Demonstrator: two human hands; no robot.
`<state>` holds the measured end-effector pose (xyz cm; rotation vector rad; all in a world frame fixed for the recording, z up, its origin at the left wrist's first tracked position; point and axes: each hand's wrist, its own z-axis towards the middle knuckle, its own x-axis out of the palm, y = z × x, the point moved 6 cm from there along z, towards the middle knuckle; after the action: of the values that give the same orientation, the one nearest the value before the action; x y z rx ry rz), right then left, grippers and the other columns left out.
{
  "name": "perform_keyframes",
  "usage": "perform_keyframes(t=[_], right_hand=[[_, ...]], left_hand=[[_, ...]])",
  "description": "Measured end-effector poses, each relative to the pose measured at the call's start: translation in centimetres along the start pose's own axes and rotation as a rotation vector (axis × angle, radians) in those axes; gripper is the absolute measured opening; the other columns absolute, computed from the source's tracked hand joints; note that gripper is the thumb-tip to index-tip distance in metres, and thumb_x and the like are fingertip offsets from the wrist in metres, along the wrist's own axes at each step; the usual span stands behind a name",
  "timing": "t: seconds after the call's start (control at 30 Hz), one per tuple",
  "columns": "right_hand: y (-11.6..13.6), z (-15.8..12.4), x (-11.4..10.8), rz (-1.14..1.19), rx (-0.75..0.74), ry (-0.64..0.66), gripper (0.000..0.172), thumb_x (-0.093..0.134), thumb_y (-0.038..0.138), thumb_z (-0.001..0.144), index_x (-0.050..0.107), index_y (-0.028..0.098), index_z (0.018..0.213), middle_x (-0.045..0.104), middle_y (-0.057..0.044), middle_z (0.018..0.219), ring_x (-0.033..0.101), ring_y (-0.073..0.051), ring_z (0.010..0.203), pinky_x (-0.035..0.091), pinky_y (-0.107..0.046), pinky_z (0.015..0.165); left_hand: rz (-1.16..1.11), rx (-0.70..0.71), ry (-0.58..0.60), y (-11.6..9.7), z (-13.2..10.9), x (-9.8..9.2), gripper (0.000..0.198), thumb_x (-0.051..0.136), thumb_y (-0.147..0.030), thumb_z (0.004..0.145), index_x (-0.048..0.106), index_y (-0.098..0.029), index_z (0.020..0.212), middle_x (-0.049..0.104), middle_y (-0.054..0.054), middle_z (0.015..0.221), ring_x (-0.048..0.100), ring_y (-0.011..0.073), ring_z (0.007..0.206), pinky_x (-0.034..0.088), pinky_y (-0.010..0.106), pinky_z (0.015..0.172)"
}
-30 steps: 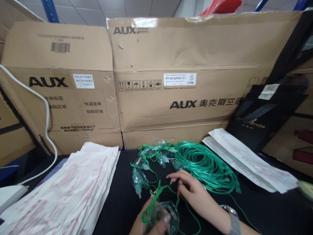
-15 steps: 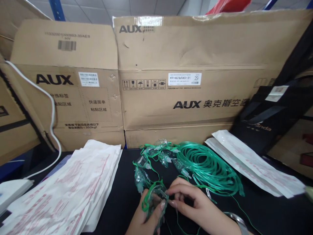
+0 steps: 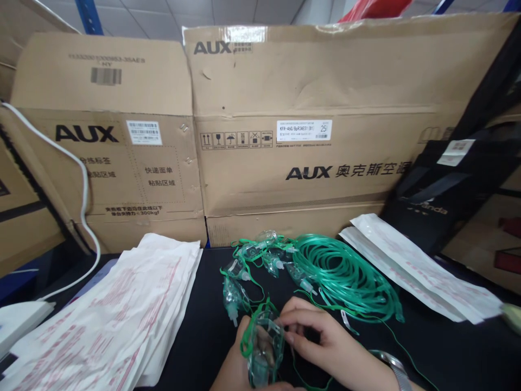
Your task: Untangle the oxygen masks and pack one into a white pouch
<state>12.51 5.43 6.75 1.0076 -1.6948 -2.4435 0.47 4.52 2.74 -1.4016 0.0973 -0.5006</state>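
Note:
Low in the middle of the head view, my left hand [image 3: 233, 361] is closed around a clear green-tinted oxygen mask [image 3: 266, 347]. The mask stands tilted, and fingers show through its plastic. A bright green elastic strap [image 3: 245, 345] loops at its left side. My right hand [image 3: 321, 339] pinches at the mask's right edge with thumb and index finger; the exact spot under the fingertips is hard to make out. Thin green cord hangs below that hand. Just beyond my hands lie several more masks [image 3: 233, 298] with pale connectors and green straps.
Coiled green tubing [image 3: 345, 271] lies behind my right hand. White printed pouches [image 3: 122, 309] are stacked on the left, with more pouches [image 3: 423, 271] on the right. Cardboard boxes [image 3: 301, 195] wall off the back of the black table [image 3: 183, 326]. A black bag [image 3: 439, 190] stands at right.
The mask has turned in my left hand and shows more of its face. My left thumb has moved down off its front. My right fingers stay at its edge.

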Motion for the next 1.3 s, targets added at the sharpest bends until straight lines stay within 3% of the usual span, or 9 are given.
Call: perform_keyframes(t=[0.1,0.2,0.37,0.53,0.7,0.87,0.93,1.1,1.3], right_hand=[[0.1,0.0,0.0,-0.027,-0.003,-0.001,0.015,0.052,0.020,0.082,0.064,0.017,0.090,0.053,-0.004,0.084,0.052,-0.013,0.071,0.045,-0.026,0.063],[0.1,0.1,0.0,-0.045,0.010,-0.019,0.014,0.051,0.020,0.082,0.064,0.015,0.085,0.053,-0.004,0.082,0.051,-0.013,0.070,0.045,-0.026,0.063],[-0.1,0.2,0.1,-0.018,0.040,-0.017,0.012,0.052,0.015,0.080,0.064,0.014,0.083,0.052,-0.004,0.081,0.051,-0.013,0.069,0.045,-0.026,0.062],[0.2,0.2,0.1,0.021,0.034,-0.022,0.022,0.049,0.007,0.075,0.064,0.015,0.088,0.052,-0.004,0.083,0.052,-0.013,0.069,0.045,-0.025,0.062],[0.6,0.0,0.1,0.021,0.038,-0.023,0.024,0.050,0.005,0.072,0.065,0.016,0.087,0.053,-0.003,0.083,0.052,-0.013,0.068,0.045,-0.024,0.061],[-0.1,0.1,-0.6,0.013,0.031,-0.130,0.027,0.042,0.005,0.073,0.067,0.015,0.072,0.055,-0.004,0.073,0.054,-0.014,0.065,0.044,-0.025,0.060],[-0.4,0.2,-0.8,0.050,0.056,-0.148,0.027,0.041,0.007,0.074,0.066,0.014,0.070,0.055,-0.004,0.072,0.054,-0.013,0.061,0.044,-0.025,0.056],[0.1,-0.1,-0.8,0.069,0.098,-0.145,0.019,0.044,0.021,0.082,0.060,0.015,0.093,0.054,-0.002,0.073,0.054,-0.013,0.059,0.044,-0.027,0.058],[0.2,0.1,-0.6,-0.002,0.096,-0.105,0.018,0.048,0.030,0.084,0.059,0.017,0.085,0.051,-0.001,0.074,0.050,-0.013,0.063,0.042,-0.025,0.059]], left_hand=[[0.168,-0.091,-0.030,1.1,-0.1,-0.3,0.037,0.067,-0.045,0.065,0.051,-0.018,0.084,0.051,-0.003,0.065,0.052,0.0130,0.058,0.041,0.025,0.055],[0.186,-0.199,0.001,2.3,-0.3,-0.5,0.040,0.051,-0.056,0.074,0.047,-0.018,0.083,0.047,-0.006,0.054,0.044,0.0072,0.038,0.035,0.020,0.039],[0.131,-0.186,0.044,2.1,-0.2,-0.4,0.039,0.049,-0.056,0.076,0.046,-0.017,0.078,0.050,-0.005,0.053,0.047,0.0061,0.038,0.035,0.017,0.038],[0.024,-0.208,0.086,1.9,-0.1,-0.1,0.039,0.051,-0.056,0.075,0.047,-0.017,0.073,0.053,-0.004,0.055,0.047,0.0047,0.038,0.034,0.017,0.038],[-0.068,-0.236,0.063,2.1,-0.1,-0.2,0.040,0.056,-0.056,0.072,0.047,-0.017,0.073,0.056,-0.003,0.054,0.046,0.0046,0.037,0.033,0.017,0.038],[-0.117,-0.270,0.061,2.1,-0.3,0.3,0.041,0.063,-0.053,0.067,0.055,-0.014,0.074,0.060,0.000,0.050,0.053,0.0077,0.042,0.037,0.018,0.042],[-0.134,-0.264,0.058,2.0,-0.2,0.4,0.042,0.066,-0.051,0.065,0.059,-0.012,0.077,0.063,0.002,0.050,0.055,0.0090,0.044,0.039,0.018,0.044],[-0.267,-0.346,-0.018,2.3,0.4,-0.4,0.042,0.062,-0.053,0.069,0.062,-0.012,0.076,0.066,0.003,0.056,0.053,0.0066,0.033,0.036,0.015,0.033],[-0.322,-0.338,-0.047,2.3,0.6,-0.7,0.041,0.061,-0.052,0.070,0.060,-0.012,0.069,0.066,0.004,0.057,0.053,0.0069,0.031,0.038,0.014,0.031]])
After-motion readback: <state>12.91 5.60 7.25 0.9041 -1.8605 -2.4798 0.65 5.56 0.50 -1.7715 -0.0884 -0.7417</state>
